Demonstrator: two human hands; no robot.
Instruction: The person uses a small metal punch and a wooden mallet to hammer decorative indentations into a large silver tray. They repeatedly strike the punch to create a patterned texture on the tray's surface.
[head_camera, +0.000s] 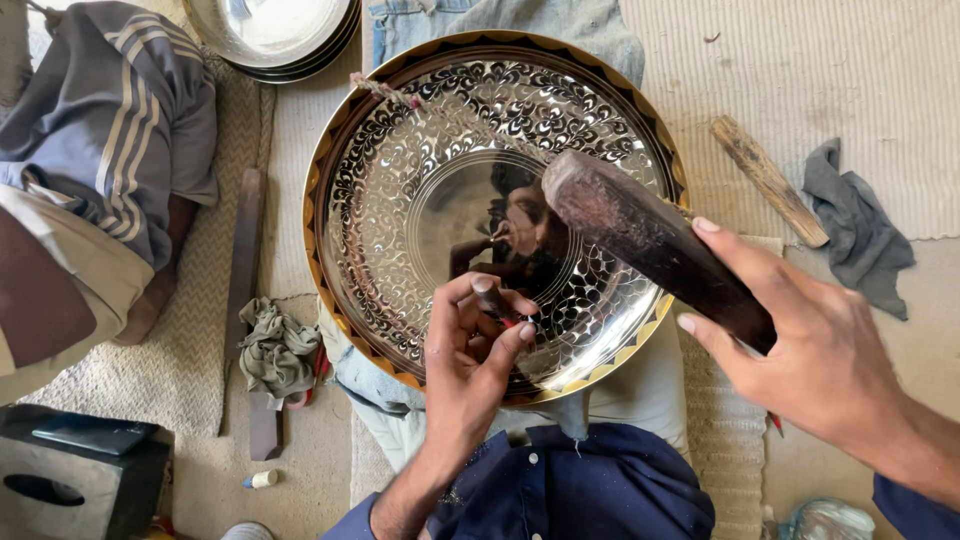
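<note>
Left hand (470, 350) pinching punch (490, 297) upright on engraved plate (400, 200); right hand (800, 340) clamped on mallet (650, 240), head up-left, poised just above-right of punch.

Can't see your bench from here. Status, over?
Left hand pinches small punch on engraved metal plate. Right hand grips wooden mallet above. Nothing between.

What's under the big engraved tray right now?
The engraved tray rests on pale cloth over the person's lap, with denim showing past its far rim. Whatever lies beneath its middle is covered.
</note>
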